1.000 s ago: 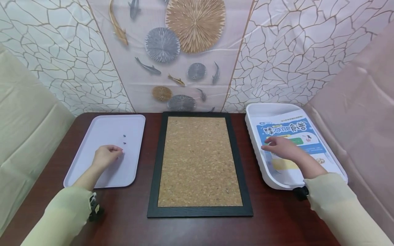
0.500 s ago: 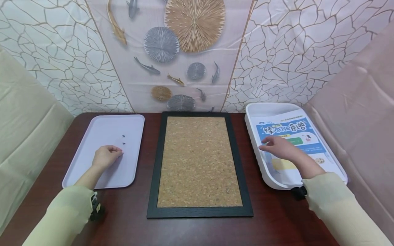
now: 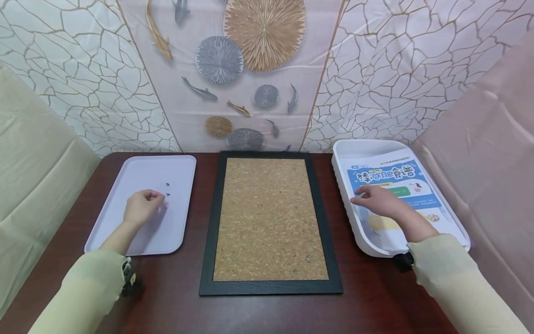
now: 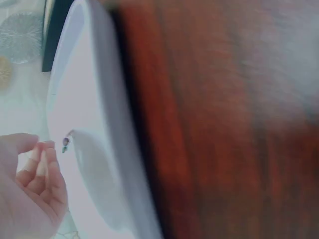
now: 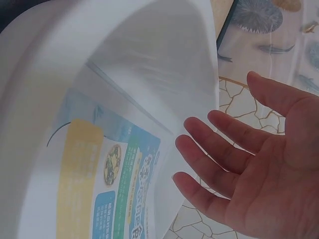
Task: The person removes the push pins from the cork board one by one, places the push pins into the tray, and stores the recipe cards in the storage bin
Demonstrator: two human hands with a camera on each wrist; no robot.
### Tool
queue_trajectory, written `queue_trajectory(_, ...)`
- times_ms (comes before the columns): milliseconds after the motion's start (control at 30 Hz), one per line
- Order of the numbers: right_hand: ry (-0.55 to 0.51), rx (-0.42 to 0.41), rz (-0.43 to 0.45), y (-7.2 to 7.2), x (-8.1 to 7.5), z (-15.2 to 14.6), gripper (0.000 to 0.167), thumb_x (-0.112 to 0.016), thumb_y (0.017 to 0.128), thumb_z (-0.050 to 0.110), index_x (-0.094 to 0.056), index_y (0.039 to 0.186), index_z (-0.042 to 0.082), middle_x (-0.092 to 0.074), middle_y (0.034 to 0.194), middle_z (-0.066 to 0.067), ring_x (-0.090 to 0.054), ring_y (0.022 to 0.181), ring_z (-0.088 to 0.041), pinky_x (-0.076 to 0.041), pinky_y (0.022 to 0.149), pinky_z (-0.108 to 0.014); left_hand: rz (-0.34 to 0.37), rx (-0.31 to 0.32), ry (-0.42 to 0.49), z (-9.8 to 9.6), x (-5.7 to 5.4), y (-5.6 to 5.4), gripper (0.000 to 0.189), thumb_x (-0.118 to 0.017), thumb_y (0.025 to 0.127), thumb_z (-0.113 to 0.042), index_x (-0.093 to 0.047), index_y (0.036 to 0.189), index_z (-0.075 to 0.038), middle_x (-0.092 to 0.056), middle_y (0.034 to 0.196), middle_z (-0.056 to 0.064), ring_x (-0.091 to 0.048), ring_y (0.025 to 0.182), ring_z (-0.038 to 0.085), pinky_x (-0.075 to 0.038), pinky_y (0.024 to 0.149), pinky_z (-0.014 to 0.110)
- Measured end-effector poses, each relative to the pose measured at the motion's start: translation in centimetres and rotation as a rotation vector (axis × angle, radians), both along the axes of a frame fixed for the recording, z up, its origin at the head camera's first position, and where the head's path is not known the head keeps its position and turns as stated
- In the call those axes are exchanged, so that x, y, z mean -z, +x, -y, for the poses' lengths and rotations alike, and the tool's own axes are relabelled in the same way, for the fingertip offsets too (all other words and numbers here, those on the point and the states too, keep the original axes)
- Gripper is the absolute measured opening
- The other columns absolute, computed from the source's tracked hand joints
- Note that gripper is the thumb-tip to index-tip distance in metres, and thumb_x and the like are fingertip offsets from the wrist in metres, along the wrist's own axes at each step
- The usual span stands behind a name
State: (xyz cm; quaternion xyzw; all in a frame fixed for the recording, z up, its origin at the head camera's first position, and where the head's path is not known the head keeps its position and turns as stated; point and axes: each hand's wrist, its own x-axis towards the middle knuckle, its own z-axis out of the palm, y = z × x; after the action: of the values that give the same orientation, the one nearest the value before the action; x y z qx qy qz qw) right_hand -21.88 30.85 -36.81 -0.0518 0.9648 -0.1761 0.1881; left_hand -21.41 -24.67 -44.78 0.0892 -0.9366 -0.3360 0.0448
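Note:
My left hand (image 3: 143, 206) hovers over the white tray (image 3: 125, 185), with thumb and index fingertips close together and the other fingers loosely bent. Nothing shows between these fingertips in the left wrist view. Right by them on the tray lies a tiny pinkish piece (image 3: 165, 204). Farther back are two tiny dark pieces (image 3: 168, 184), their kind too small to make out; purple and green bits (image 4: 65, 143) show in the left wrist view. My right hand (image 3: 377, 200), fingers spread and relaxed, is above the white plastic bin (image 3: 341, 185), over printed paper sheets (image 3: 384, 174), holding nothing.
Between the hands a cork board (image 3: 271, 218) in a black frame lies on the dark red wooden table (image 3: 271, 313). A tiny metallic bit (image 3: 308, 259) sits near its lower right corner. Patterned cloth (image 3: 267, 93) hangs along the back, with padded panels at both sides.
My left hand has moved slightly up and back from the pinkish piece, which stays on the tray. The right hand has shifted slightly left and otherwise keeps its place over the bin.

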Motion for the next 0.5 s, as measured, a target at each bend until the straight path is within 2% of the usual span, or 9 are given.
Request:
queue_trajectory(100, -0.007, 0.022, -0.029, 0.0, 0.0, 0.3, 0.058, -0.047, 0.095, 0.039, -0.047, 0.127, -0.010, -0.051, 0.124, -0.035, -0.052, 0.110, -0.046, -0.047, 0.085, -0.051, -0.087, 0.015, -0.001, -0.5, -0.5, -0.5, 0.031, -0.054, 0.090, -0.025, -0.066, 0.098, 0.003, -0.068, 0.085, 0.018, -0.059, 0.073, 0.022, -0.042, 0.066, 0.028)
queue_trajectory(200, -0.042, 0.065, -0.072, 0.1, 0.0, 0.9, 0.066, -0.041, 0.097, 0.046, -0.040, 0.134, -0.009, -0.045, 0.130, -0.035, -0.049, 0.114, -0.047, -0.044, 0.089, -0.054, -0.154, 0.068, 0.021, -1.3, -1.0, -0.9, 0.032, -0.054, 0.091, -0.025, -0.063, 0.105, 0.003, -0.066, 0.104, 0.024, -0.061, 0.093, 0.035, -0.045, 0.080, 0.040)
queue_trajectory(300, -0.051, 0.085, -0.174, 0.3, -0.1, 1.5, 0.072, -0.034, 0.097, 0.051, -0.032, 0.139, -0.008, -0.037, 0.138, -0.035, -0.039, 0.123, -0.049, -0.035, 0.098, -0.058, -0.196, 0.157, 0.029, -2.3, -1.5, -1.3, 0.038, -0.054, 0.093, -0.024, -0.057, 0.116, 0.005, -0.057, 0.119, 0.028, -0.052, 0.110, 0.043, -0.040, 0.093, 0.051)
queue_trajectory(367, -0.035, 0.094, -0.267, 0.5, -0.1, 1.9, 0.073, -0.033, 0.097, 0.052, -0.029, 0.142, -0.006, -0.030, 0.142, -0.033, -0.028, 0.129, -0.051, -0.026, 0.102, -0.062, -0.216, 0.226, 0.018, -3.1, -1.8, -1.5, 0.042, -0.053, 0.094, -0.024, -0.052, 0.123, 0.006, -0.050, 0.127, 0.030, -0.044, 0.119, 0.045, -0.033, 0.100, 0.053)
queue_trajectory(500, 0.010, 0.093, -0.444, 0.8, 0.0, 2.8, 0.073, -0.034, 0.097, 0.052, -0.023, 0.145, -0.001, -0.020, 0.147, -0.032, -0.013, 0.134, -0.053, -0.014, 0.104, -0.067, -0.238, 0.354, -0.080, -4.6, -2.6, -1.4, 0.051, -0.050, 0.095, -0.029, -0.042, 0.134, 0.004, -0.037, 0.140, 0.029, -0.029, 0.130, 0.046, -0.020, 0.107, 0.057)
